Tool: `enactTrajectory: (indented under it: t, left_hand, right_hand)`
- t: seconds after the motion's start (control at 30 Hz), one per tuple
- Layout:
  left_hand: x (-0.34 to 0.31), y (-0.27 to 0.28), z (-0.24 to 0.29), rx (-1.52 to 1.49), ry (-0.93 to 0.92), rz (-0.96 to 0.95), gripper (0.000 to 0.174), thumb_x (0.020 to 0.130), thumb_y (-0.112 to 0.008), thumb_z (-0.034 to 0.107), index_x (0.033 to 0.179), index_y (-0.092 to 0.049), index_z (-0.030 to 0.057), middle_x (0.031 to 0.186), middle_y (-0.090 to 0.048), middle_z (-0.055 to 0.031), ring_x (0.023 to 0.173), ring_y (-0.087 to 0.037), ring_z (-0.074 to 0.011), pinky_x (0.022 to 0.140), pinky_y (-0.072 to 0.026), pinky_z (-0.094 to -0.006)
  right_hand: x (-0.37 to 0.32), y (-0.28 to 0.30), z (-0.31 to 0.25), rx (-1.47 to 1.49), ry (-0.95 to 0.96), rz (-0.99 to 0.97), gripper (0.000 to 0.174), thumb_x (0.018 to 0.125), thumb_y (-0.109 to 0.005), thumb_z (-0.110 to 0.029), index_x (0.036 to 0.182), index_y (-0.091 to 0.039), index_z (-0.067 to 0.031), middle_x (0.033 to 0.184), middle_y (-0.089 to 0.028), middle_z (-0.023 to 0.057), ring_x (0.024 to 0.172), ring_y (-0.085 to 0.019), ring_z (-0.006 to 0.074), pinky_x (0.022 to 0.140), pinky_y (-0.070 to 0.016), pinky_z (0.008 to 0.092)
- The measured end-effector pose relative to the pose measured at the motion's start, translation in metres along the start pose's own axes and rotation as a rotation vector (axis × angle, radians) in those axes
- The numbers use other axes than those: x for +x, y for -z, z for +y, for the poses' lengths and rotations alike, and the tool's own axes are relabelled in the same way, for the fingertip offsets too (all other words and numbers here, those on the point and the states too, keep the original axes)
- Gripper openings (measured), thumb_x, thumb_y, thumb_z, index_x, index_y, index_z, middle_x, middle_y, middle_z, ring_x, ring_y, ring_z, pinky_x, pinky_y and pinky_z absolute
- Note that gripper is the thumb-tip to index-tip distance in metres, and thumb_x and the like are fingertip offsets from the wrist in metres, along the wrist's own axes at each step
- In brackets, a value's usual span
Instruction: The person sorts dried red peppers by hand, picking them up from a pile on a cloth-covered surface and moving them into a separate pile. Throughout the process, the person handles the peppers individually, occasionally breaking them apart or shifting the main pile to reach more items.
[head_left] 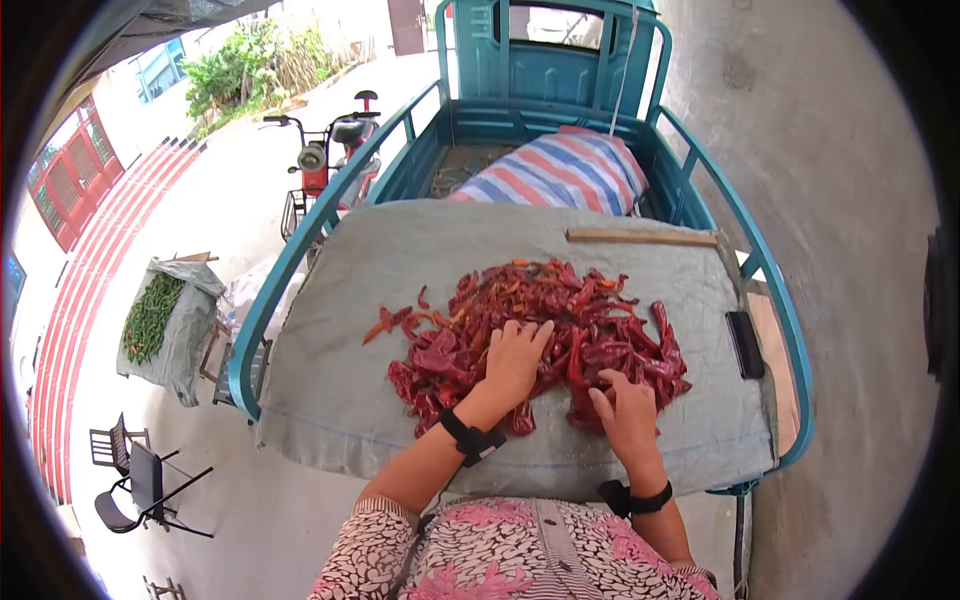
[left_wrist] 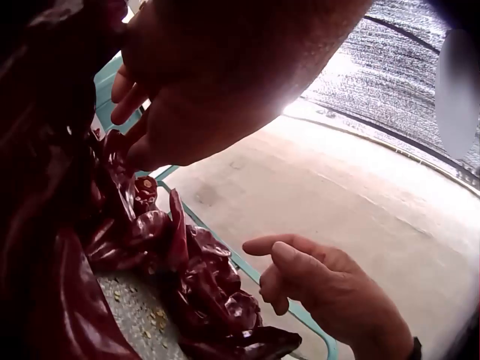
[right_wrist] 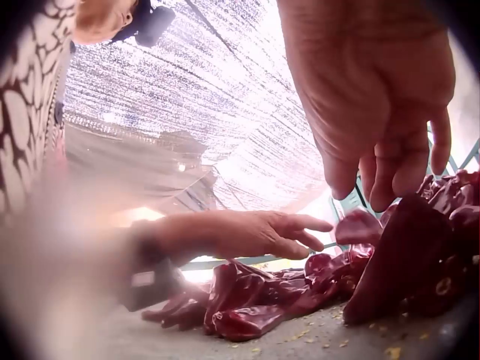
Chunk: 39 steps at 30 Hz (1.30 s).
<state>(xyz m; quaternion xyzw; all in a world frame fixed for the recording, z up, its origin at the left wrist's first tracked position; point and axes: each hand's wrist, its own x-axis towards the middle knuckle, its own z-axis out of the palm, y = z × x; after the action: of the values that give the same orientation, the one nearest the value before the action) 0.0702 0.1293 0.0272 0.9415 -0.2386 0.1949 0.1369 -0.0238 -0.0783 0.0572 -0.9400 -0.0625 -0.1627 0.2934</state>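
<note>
A wide heap of dried red chili peppers (head_left: pixel 470 350) lies on a grey woven sheet (head_left: pixel 330 350). Over the middle of the heap, my left hand (head_left: pixel 513 362) reaches forward with its fingers spread, fingertips right at the chilies. My right hand (head_left: pixel 630 412) hovers at the near right part of the pile, its fingers loosely bent and nothing held. In the right wrist view, the right fingers (right_wrist: pixel 390 176) point down close over a large dark chili (right_wrist: pixel 401 259). Pale seeds (right_wrist: pixel 307 334) are scattered on the sheet beside the chilies.
The sheet covers the rear of a teal cargo tricycle bed (head_left: pixel 785 345) with side rails. A wooden strip (head_left: pixel 640 237) and a black phone-like object (head_left: pixel 744 345) lie on it. Beyond sits a striped sack (head_left: pixel 565 170). Green chilies (head_left: pixel 153 315) and a folding chair (head_left: pixel 148 480) are at left.
</note>
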Motion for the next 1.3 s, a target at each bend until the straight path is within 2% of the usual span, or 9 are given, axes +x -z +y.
enactTrajectory:
  t: [0.2, 0.23, 0.33, 0.47, 0.6, 0.7, 0.9, 1.0, 1.3]
  left_hand:
    - [0.006, -0.008, -0.01, -0.108, -0.069, -0.004, 0.024, 0.082, -0.062, 0.006, 0.105, -0.068, 0.0106, 0.099, -0.062, -0.0093, 0.098, -0.057, -0.0293, 0.082, -0.0424, -0.0419]
    - [0.004, 0.001, -0.008, -0.142, -0.067, 0.043, 0.023, 0.08, -0.071, 0.009, 0.103, -0.069, 0.0111, 0.098, -0.062, -0.0062, 0.095, -0.058, -0.0275, 0.08, -0.045, -0.0408]
    - [-0.004, 0.032, 0.003, -0.332, -0.104, 0.084, 0.022, 0.081, -0.072, 0.01, 0.103, -0.068, 0.0102, 0.097, -0.062, -0.0068, 0.095, -0.059, -0.0283, 0.08, -0.0477, -0.0412]
    - [-0.025, 0.047, 0.012, -0.648, 0.016, 0.018, 0.023, 0.082, -0.075, 0.013, 0.104, -0.07, 0.008, 0.093, -0.064, -0.0095, 0.094, -0.063, -0.0318, 0.081, -0.0525, -0.0407]
    - [-0.045, 0.045, 0.005, -1.057, 0.262, -0.095, 0.025, 0.091, -0.073, 0.004, 0.115, -0.067, 0.0014, 0.101, -0.07, -0.0095, 0.086, -0.069, -0.0157, 0.074, -0.0548, -0.0291]
    - [-0.058, 0.047, 0.0, -0.746, 0.055, -0.115, 0.025, 0.09, -0.071, 0.006, 0.115, -0.067, 0.0035, 0.101, -0.068, -0.0102, 0.094, -0.066, -0.0253, 0.082, -0.053, -0.0364]
    - [-0.073, 0.038, 0.001, -0.474, -0.196, -0.162, 0.028, 0.085, -0.074, 0.012, 0.112, -0.068, 0.0102, 0.112, -0.066, -0.0072, 0.112, -0.058, -0.0278, 0.098, -0.042, -0.0425]
    - [-0.077, 0.022, -0.001, -0.365, -0.316, -0.147, 0.034, 0.082, -0.076, 0.016, 0.115, -0.068, 0.011, 0.118, -0.064, -0.0073, 0.117, -0.055, -0.0288, 0.101, -0.0399, -0.0447]
    - [-0.092, 0.002, 0.014, -0.203, -0.344, -0.19, 0.046, 0.084, -0.076, 0.027, 0.126, -0.065, 0.0126, 0.134, -0.055, -0.0117, 0.128, -0.049, -0.032, 0.108, -0.0366, -0.0461]
  right_hand:
    - [-0.004, -0.016, 0.01, 0.013, 0.126, -0.095, 0.036, 0.086, -0.075, -0.018, 0.12, -0.067, -0.0101, 0.098, -0.07, 0.0074, 0.093, -0.065, 0.0278, 0.09, -0.0438, 0.0422]
    - [-0.003, -0.018, 0.005, 0.014, 0.115, -0.071, 0.038, 0.086, -0.075, -0.018, 0.122, -0.066, -0.0095, 0.102, -0.07, 0.0078, 0.095, -0.065, 0.0283, 0.091, -0.044, 0.0424]
    - [0.009, -0.017, -0.023, 0.1, 0.15, 0.112, 0.04, 0.085, -0.076, -0.016, 0.123, -0.065, -0.0079, 0.113, -0.068, 0.0091, 0.1, -0.064, 0.0294, 0.093, -0.0448, 0.0429]
    - [0.012, -0.029, -0.03, 0.157, 0.231, 0.025, 0.037, 0.087, -0.075, -0.014, 0.122, -0.066, -0.0073, 0.108, -0.07, 0.0091, 0.097, -0.064, 0.0304, 0.092, -0.0457, 0.0428]
    - [0.004, -0.032, -0.025, 0.189, 0.191, -0.038, 0.031, 0.088, -0.072, -0.014, 0.118, -0.068, -0.0086, 0.104, -0.072, 0.0088, 0.095, -0.065, 0.029, 0.09, -0.0459, 0.0414]
    - [-0.01, -0.028, -0.011, 0.101, 0.139, -0.042, 0.028, 0.088, -0.072, -0.014, 0.116, -0.069, -0.0104, 0.101, -0.073, 0.0083, 0.093, -0.066, 0.028, 0.087, -0.0459, 0.0403]
    - [-0.023, 0.007, 0.031, 0.029, -0.154, 0.034, 0.025, 0.089, -0.073, -0.016, 0.113, -0.07, -0.0109, 0.09, -0.068, 0.0062, 0.086, -0.062, 0.0281, 0.085, -0.0456, 0.0402]
    - [-0.014, 0.018, 0.046, 0.026, -0.125, 0.211, 0.026, 0.089, -0.072, -0.017, 0.114, -0.07, -0.0104, 0.098, -0.068, 0.0082, 0.091, -0.061, 0.0288, 0.086, -0.0455, 0.0414]
    - [0.072, -0.003, 0.119, -0.392, -0.027, 0.147, 0.046, 0.088, -0.071, -0.022, 0.133, -0.062, -0.0137, 0.125, -0.067, 0.0116, 0.119, -0.058, 0.0341, 0.106, -0.0361, 0.0529]
